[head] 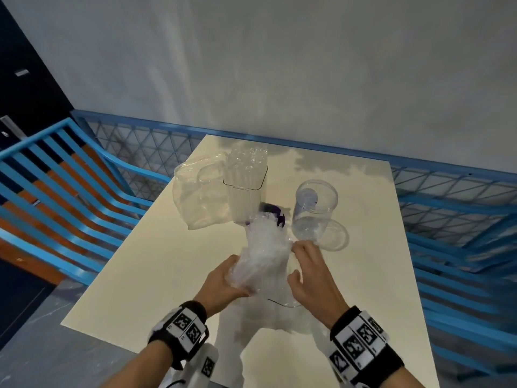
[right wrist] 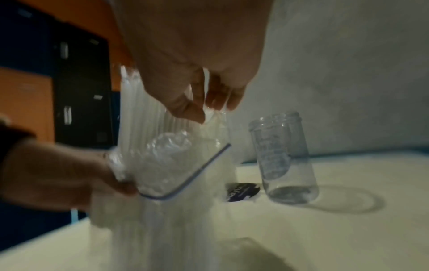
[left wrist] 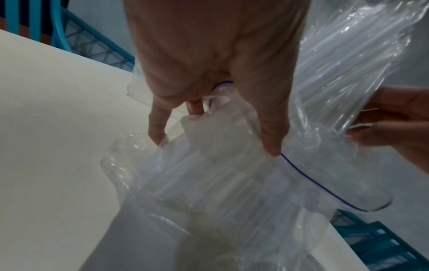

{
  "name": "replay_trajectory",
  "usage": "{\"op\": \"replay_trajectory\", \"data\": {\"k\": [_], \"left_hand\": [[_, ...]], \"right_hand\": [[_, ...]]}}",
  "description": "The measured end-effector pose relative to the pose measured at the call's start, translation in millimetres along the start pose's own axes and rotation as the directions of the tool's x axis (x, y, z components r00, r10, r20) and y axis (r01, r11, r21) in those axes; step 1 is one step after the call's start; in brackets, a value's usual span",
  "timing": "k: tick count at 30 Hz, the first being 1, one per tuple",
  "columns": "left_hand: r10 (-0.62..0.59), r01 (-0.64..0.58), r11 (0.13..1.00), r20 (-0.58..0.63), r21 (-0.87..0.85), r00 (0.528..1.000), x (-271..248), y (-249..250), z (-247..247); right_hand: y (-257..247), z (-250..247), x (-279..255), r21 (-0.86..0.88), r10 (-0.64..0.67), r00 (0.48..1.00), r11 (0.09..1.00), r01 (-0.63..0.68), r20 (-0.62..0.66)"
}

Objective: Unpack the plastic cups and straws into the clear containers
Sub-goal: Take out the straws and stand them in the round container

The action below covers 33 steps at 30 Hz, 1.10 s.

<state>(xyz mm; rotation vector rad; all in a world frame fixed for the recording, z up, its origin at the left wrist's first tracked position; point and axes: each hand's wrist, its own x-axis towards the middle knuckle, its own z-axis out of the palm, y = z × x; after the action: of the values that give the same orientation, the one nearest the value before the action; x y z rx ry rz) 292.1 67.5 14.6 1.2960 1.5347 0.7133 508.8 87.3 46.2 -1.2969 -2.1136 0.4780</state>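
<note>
A bundle of clear straws [head: 265, 239] in a thin plastic wrapper [right wrist: 171, 146] stands upright in a clear square container [head: 282, 303] with a blue-lined rim [left wrist: 325, 185] near the table's front. My left hand [head: 237, 278] grips the bunched wrapper against that rim, fingers [left wrist: 271, 139] curled over it. My right hand [head: 296, 259] pinches the wrapper higher up between thumb and fingertips [right wrist: 192, 111]. At the back a taller square container [head: 246, 191] holds a stack of clear cups [head: 249, 155].
An empty crumpled plastic bag [head: 195, 197] lies left of the tall container. A round clear jar [head: 313, 208] stands right of centre, its lid [head: 335, 236] flat beside it. A purple label [head: 277, 214] lies between them. Blue railings [head: 447, 208] surround the cream table [head: 140, 275].
</note>
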Motion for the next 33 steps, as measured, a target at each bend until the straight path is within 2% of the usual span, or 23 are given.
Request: {"op": "replay_trajectory", "data": {"k": [2, 4, 6, 9, 13, 19, 26, 29, 33], "left_hand": [[0.025, -0.026, 0.999, -0.035, -0.048, 0.999, 0.4, 5.1, 4.9], [0.081, -0.09, 0.992, -0.099, -0.088, 0.992, -0.2, 16.4, 11.1], [0.114, -0.136, 0.984, -0.173, -0.118, 0.978, 0.9, 24.2, 17.7], [0.094, -0.123, 0.986, -0.243, -0.108, 0.965, 5.3, 26.1, 23.0], [0.078, -0.077, 0.997, -0.175, 0.009, 0.981, 11.6, 19.7, 23.0], [0.063, -0.058, 0.997, -0.147, 0.041, 0.987, 19.9, 33.0, 16.8], [0.056, -0.059, 0.998, -0.13, -0.018, 0.99, 25.5, 39.6, 16.6], [0.042, -0.047, 0.998, -0.142, -0.037, 0.989, 28.0, 38.4, 16.1], [0.045, -0.053, 0.997, -0.143, -0.056, 0.989, 28.7, 35.3, 15.3]], "right_hand": [[-8.2, -5.3, 1.1, 0.324, 0.17, 0.975, 0.923, -0.207, 0.14], [-12.2, -4.8, 6.6, 0.462, 0.279, 0.94, 0.819, -0.339, 0.194], [-15.2, -2.1, 14.0, 0.516, 0.343, 0.928, 0.774, -0.367, 0.147], [-14.3, -1.9, 21.9, 0.516, 0.384, 0.92, 0.775, -0.365, 0.074], [-15.5, -14.5, 34.1, 0.55, 0.398, 0.918, 0.766, -0.332, 0.0], [-16.2, -38.8, 71.2, 0.706, 0.445, 0.895, 0.641, -0.301, -0.022], [-21.6, -95.6, 119.7, 0.735, 0.352, 0.921, 0.667, -0.12, -0.169], [-20.1, -137.4, 145.2, 0.757, 0.362, 0.891, 0.652, -0.033, -0.273], [-19.1, -190.9, 178.3, 0.768, 0.356, 0.811, 0.617, 0.169, -0.464]]}}
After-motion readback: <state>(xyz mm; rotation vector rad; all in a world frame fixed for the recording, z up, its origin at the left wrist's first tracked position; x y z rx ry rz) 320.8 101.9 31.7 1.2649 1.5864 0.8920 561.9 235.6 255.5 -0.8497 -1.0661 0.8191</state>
